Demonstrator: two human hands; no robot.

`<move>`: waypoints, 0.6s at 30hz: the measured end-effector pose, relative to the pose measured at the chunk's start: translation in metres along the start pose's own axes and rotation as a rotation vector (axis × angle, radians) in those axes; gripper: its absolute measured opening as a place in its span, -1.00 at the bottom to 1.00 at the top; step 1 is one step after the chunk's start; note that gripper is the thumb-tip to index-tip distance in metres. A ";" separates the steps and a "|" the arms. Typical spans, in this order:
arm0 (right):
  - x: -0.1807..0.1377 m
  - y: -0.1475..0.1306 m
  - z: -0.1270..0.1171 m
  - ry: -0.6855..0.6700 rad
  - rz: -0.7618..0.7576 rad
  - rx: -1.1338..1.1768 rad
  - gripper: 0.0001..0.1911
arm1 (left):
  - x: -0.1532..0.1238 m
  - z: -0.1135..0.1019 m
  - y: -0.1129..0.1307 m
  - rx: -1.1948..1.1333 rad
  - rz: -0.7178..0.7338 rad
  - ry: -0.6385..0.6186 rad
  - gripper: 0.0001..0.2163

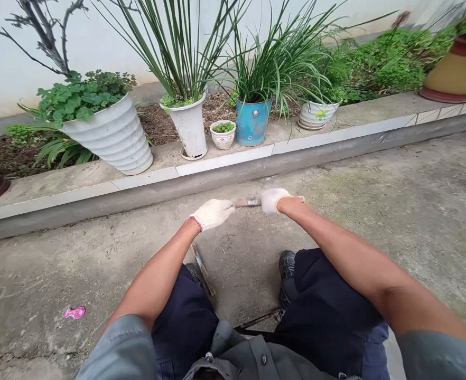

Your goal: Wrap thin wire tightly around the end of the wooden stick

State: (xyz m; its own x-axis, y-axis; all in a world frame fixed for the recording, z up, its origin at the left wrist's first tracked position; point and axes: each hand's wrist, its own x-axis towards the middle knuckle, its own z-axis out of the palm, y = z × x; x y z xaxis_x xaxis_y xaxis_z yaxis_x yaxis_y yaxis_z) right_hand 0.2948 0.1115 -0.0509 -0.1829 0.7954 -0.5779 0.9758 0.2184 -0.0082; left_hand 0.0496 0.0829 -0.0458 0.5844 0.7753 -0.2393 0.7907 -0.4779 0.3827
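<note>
Both my hands wear white knitted gloves and meet in front of me above the concrete. My right hand [275,201] is closed round a slim wooden stick [240,202], whose pale tip sticks out past the wrist. Grey wire [253,202] appears to be coiled round the stick between the hands. My left hand [214,214] is closed at the stick's left end, with its fingertips blurred. A thin dark line shows at those fingers; I cannot tell what it is. A worn, flat strip [203,270] lies beside my left shoe.
Potted plants, among them a white ribbed pot [114,138] and a blue bucket [252,124], line the tiled ledge [225,161] ahead. A pink object [75,313] lies on the ground at left. Between my legs is a dark rod [259,320].
</note>
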 end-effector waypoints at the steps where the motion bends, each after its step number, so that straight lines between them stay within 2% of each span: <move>1: -0.001 -0.008 0.006 -0.045 -0.037 -0.021 -0.63 | -0.001 -0.002 0.000 -0.043 -0.008 0.000 -0.67; 4: -0.010 -0.031 0.017 -0.136 -0.191 -0.070 -0.76 | -0.005 -0.009 -0.001 -0.157 -0.042 -0.016 -0.69; 7: -0.020 -0.039 0.013 -0.157 -0.361 -0.070 -0.78 | -0.007 -0.012 -0.005 -0.241 -0.034 -0.054 -0.68; 9: -0.023 -0.035 0.002 -0.120 -0.445 0.021 -0.74 | -0.006 -0.012 -0.009 -0.315 0.011 -0.032 -0.69; 11: -0.019 -0.025 -0.012 -0.014 -0.466 0.201 -0.66 | -0.005 -0.010 -0.013 -0.397 0.043 0.009 -0.67; 13: -0.009 -0.014 -0.025 0.152 -0.384 0.378 -0.60 | -0.003 -0.008 -0.014 -0.483 0.049 0.032 -0.63; 15: 0.003 -0.003 -0.035 0.296 -0.232 0.462 -0.56 | 0.000 -0.005 -0.014 -0.539 0.030 0.017 -0.62; 18: 0.017 0.010 -0.038 0.368 -0.022 0.423 -0.54 | 0.005 -0.002 -0.012 -0.545 -0.002 -0.045 -0.70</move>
State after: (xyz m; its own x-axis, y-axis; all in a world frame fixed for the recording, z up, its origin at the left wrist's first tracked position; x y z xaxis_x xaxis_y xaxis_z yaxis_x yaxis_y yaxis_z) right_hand 0.2967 0.1491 -0.0297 -0.1595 0.9546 -0.2515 0.9203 0.0516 -0.3878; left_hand 0.0433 0.0932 -0.0501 0.5997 0.7518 -0.2742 0.5898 -0.1838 0.7863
